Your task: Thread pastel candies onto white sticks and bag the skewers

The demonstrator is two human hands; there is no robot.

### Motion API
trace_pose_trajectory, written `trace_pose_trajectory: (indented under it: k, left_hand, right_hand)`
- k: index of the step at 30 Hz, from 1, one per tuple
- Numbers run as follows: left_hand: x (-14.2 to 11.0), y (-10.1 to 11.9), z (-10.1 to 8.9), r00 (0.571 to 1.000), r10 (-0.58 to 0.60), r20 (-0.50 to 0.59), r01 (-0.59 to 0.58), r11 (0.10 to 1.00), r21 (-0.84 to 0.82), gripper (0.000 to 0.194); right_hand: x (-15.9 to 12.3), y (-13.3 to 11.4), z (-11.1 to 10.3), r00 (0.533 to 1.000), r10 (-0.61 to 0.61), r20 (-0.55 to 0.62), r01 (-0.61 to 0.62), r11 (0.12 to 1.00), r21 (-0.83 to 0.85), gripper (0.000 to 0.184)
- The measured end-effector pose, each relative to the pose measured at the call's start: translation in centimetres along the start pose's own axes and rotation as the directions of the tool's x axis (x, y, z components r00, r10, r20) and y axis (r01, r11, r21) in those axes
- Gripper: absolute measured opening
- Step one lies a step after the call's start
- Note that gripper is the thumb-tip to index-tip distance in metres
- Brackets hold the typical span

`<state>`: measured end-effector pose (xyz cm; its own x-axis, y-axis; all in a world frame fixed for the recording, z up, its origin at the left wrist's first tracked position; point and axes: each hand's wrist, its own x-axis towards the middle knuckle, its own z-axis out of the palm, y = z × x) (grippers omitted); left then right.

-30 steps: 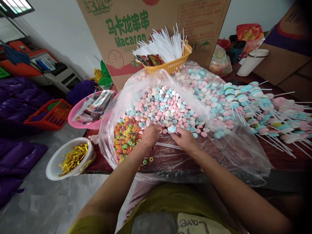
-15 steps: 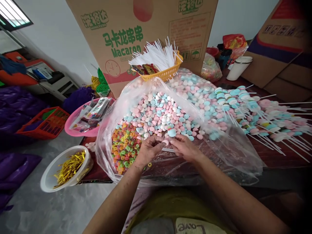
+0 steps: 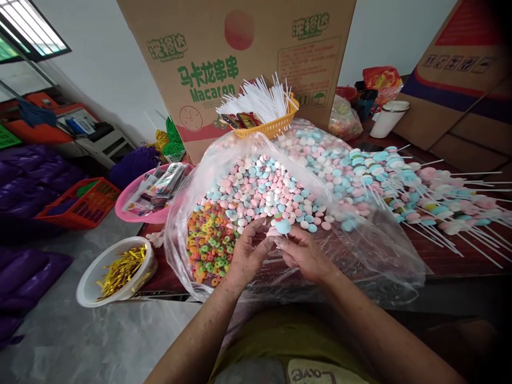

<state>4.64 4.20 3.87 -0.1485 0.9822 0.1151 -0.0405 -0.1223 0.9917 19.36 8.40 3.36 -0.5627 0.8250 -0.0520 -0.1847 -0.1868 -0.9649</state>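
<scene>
- Threading seemed the step: I saw the left hand [image 3: 248, 252] pinching a flat, pale pink sweet [image 3: 272, 233], fingertips nearly together.
- The right hand [image 3: 307, 254] was closed just below a round, pale blue sweet [image 3: 282, 226], over a clear plastic sheet [image 3: 352, 269].
- Next, I judged, called for aligning the two sweets.
- Green print on the brown cardboard carton [image 3: 262, 50] read "Macaron".

From my remote post I can make out a dark-framed window [image 3: 50, 29] glowing bright at the upper left, a plain pale wall [image 3: 96, 58] behind, a mottled grey floor [image 3: 56, 314] low on the left, and a glossy dark-red tabletop [image 3: 165, 277].
</scene>
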Motion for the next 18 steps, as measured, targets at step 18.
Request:
trace_pose_trajectory:
  k: [18]
  left_hand:
    - [0.2,-0.3,0.4,0.947,-0.321,-0.023,0.276,0.846,-0.457,0.033]
  right_hand:
    - [0.0,-0.4,0.4,0.993,0.076,-0.093,-0.085,0.992,-0.098,0.027]
